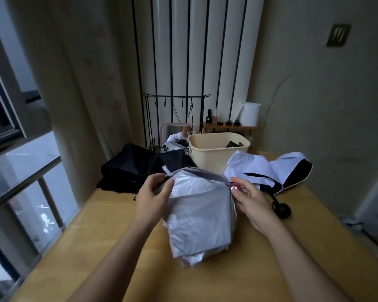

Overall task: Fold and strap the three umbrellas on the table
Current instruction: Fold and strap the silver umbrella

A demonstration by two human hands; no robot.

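A silver-grey umbrella [200,214] lies collapsed on the wooden table [92,247], its canopy spread loose between my hands. My left hand [152,197] pinches the canopy's upper left edge, next to a small strap tab. My right hand [248,197] pinches the right edge at a rib tip. A black umbrella [131,168] lies bunched at the back left. A white umbrella with black lining [268,168] lies at the back right, its black round handle [283,209] pointing toward me.
A cream plastic basket [218,149] stands behind the silver umbrella, between the other two. Behind it are a black wire rack [175,118], a pink-framed mirror and a small wooden shelf [231,127] with bottles. A window and curtain run along the left.
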